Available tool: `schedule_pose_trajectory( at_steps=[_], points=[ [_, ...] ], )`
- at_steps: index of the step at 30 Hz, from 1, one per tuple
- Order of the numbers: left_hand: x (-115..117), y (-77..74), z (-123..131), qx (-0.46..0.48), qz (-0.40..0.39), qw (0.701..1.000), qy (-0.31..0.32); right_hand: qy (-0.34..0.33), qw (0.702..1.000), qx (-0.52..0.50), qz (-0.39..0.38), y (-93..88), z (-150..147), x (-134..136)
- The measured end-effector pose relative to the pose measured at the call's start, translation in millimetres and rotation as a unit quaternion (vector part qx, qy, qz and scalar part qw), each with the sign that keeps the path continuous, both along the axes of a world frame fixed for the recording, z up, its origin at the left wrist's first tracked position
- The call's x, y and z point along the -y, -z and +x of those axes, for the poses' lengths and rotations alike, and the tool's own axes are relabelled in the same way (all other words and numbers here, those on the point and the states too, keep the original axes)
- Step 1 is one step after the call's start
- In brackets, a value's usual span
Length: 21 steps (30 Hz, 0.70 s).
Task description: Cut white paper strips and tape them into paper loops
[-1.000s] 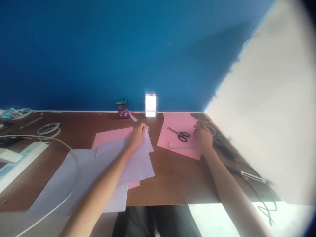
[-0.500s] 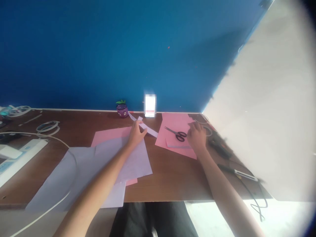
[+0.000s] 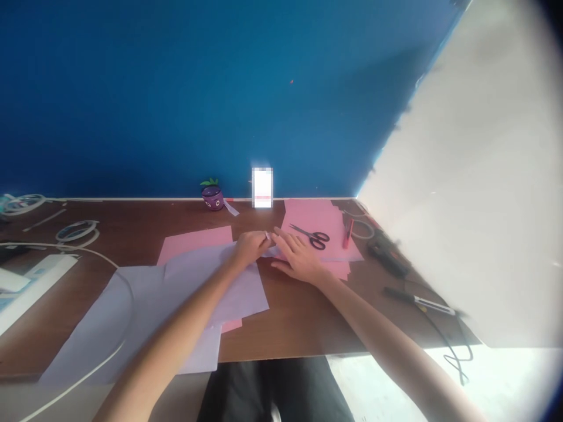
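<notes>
Over the middle of the desk, my left hand (image 3: 250, 247) is closed on a pale lilac paper strip (image 3: 271, 252), most of it hidden by the fingers. My right hand (image 3: 299, 258) lies beside it, fingers stretched out and apart, the tips at the strip. Black-handled scissors (image 3: 317, 239) rest on pink paper (image 3: 310, 212) just beyond the right hand. A small red stick-like item (image 3: 348, 234), perhaps a marker, lies at that paper's right side. Large lilac sheets (image 3: 176, 305) spread under my left forearm, with another pink sheet (image 3: 193, 241) partly beneath them.
At the back stand a purple pot (image 3: 213, 198) with green leaves and a bright, blurred-out screen (image 3: 263, 189). A power strip (image 3: 37, 287) and a white cable (image 3: 125, 275) are on the left. A dark tool (image 3: 387, 257) and a box cutter (image 3: 420, 301) lie right.
My right hand has moved left from the pink paper to the strip, uncovering the red item. My left hand has come slightly nearer with the strip. One lilac piece stays by the pot.
</notes>
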<state>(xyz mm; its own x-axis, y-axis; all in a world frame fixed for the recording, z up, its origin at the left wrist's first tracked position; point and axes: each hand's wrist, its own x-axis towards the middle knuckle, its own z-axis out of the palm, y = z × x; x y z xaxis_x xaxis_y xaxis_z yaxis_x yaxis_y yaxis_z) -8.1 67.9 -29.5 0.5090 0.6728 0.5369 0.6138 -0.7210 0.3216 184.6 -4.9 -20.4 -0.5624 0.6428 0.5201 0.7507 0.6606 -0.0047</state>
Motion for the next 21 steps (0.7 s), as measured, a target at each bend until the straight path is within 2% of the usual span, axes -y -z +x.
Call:
schedule_pose_trajectory(
  at_steps=[3,9,13,17,21],
  points=[
    [10.8,-4.1,8.8,-0.012,-0.04,0.998,0.038,0.013,1.0,-0.005,-0.003,4.8,3.9,-3.4],
    [23.4,-4.0,19.2,0.037,-0.123,0.986,0.111,0.012,1.0,0.007,-0.02,18.3,10.9,-9.3],
    [25.6,-3.2,18.8,0.023,-0.119,0.987,0.108,0.036,0.999,-0.023,-0.004,22.9,15.6,-10.1],
    [25.0,-2.0,18.5,-0.013,-0.095,0.992,0.08,0.017,0.998,-0.052,0.018,18.8,19.6,-7.7],
    [23.1,1.6,19.0,-0.032,-0.076,0.993,0.088,-0.003,0.995,-0.093,0.021,13.4,20.2,-3.4]
  ],
)
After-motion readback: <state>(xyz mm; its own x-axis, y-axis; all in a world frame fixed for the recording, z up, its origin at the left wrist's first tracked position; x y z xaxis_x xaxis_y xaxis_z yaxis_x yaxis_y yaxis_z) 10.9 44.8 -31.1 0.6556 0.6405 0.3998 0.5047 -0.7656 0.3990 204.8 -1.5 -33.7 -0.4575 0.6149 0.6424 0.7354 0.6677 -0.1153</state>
